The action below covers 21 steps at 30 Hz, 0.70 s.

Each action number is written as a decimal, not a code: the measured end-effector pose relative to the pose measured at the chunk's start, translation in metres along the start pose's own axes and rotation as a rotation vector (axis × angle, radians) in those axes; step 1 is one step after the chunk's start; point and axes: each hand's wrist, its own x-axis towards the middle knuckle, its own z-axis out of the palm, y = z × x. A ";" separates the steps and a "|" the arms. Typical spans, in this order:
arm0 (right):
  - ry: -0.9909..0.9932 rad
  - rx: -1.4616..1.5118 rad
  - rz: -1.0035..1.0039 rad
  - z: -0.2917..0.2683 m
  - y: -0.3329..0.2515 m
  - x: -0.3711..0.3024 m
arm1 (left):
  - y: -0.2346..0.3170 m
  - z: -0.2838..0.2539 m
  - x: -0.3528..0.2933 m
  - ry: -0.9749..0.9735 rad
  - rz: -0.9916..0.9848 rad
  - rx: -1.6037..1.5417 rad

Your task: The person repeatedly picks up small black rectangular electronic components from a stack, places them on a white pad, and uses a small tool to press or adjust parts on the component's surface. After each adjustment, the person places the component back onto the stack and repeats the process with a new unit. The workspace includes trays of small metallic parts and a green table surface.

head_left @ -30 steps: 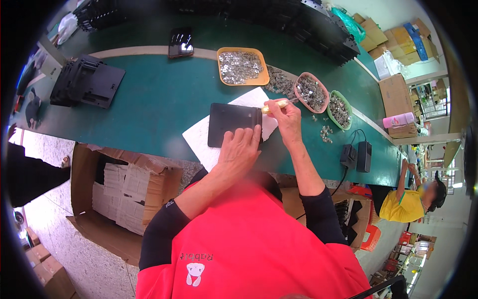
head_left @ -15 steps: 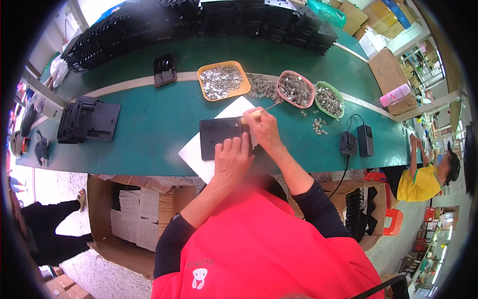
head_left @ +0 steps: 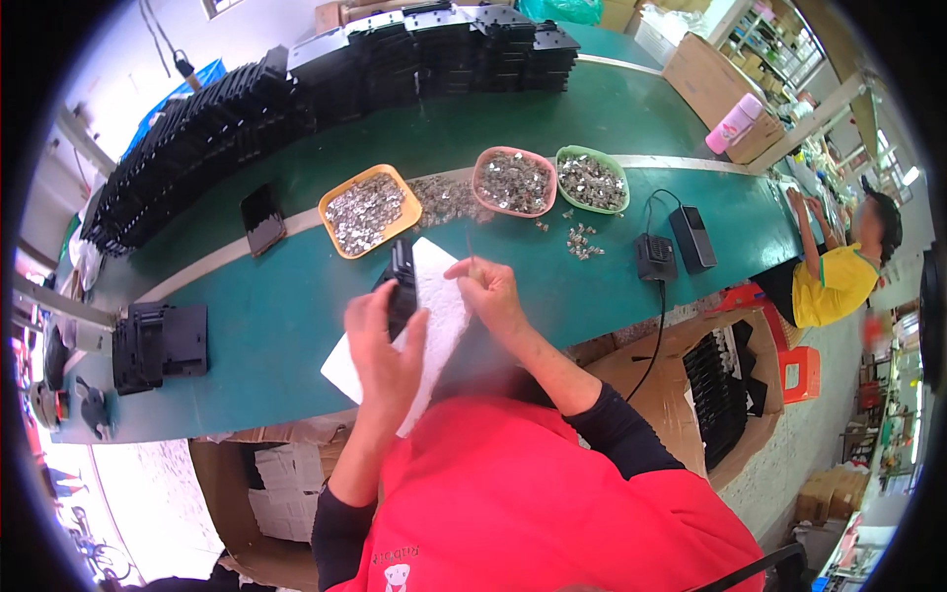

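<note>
My left hand grips a black plastic panel by its near end, thumb on one side and fingers on the other. The panel is tipped up on edge above a white foam-like sheet on the green table. Closed near the sheet's right edge, my right hand holds a slim hand tool; only its thin shaft shows above the fingers, pointing away from me. The handle is hidden in the fist. Small metal clips fill a yellow tray, a pink bowl and a green bowl.
Stacks of black panels line the table's far side. A dark phone, black plastic parts, loose clips and two black devices lie around. Cartons stand below the edge. A person in yellow sits at right.
The black panel has gone from lying flat to standing on edge in my left hand. My right hand has drawn away from it with the tool. The whole view has shifted and turned.
</note>
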 end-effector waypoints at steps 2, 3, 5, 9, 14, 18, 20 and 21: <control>0.016 0.034 -0.029 0.007 -0.003 0.001 | 0.012 -0.018 0.016 -0.005 -0.212 -0.316; -0.016 0.091 0.026 0.008 -0.010 0.002 | 0.016 -0.023 0.024 0.009 -0.329 -0.556; -0.081 0.194 0.145 0.006 -0.023 0.002 | 0.017 -0.031 0.041 0.004 -0.458 -0.947; -0.178 0.469 0.274 -0.005 -0.015 -0.004 | 0.008 -0.018 0.067 0.020 -0.608 -1.234; -0.028 0.576 0.298 -0.034 -0.026 0.016 | -0.006 0.024 0.080 -0.044 -0.707 -1.195; 0.082 0.756 0.193 -0.098 -0.051 0.095 | -0.021 0.055 0.052 -0.208 -0.201 -0.191; 0.200 0.677 0.136 -0.128 -0.068 0.154 | -0.032 0.073 0.020 -0.277 0.098 0.170; 0.185 0.629 0.074 -0.149 -0.074 0.183 | -0.036 0.084 0.008 -0.340 0.176 0.265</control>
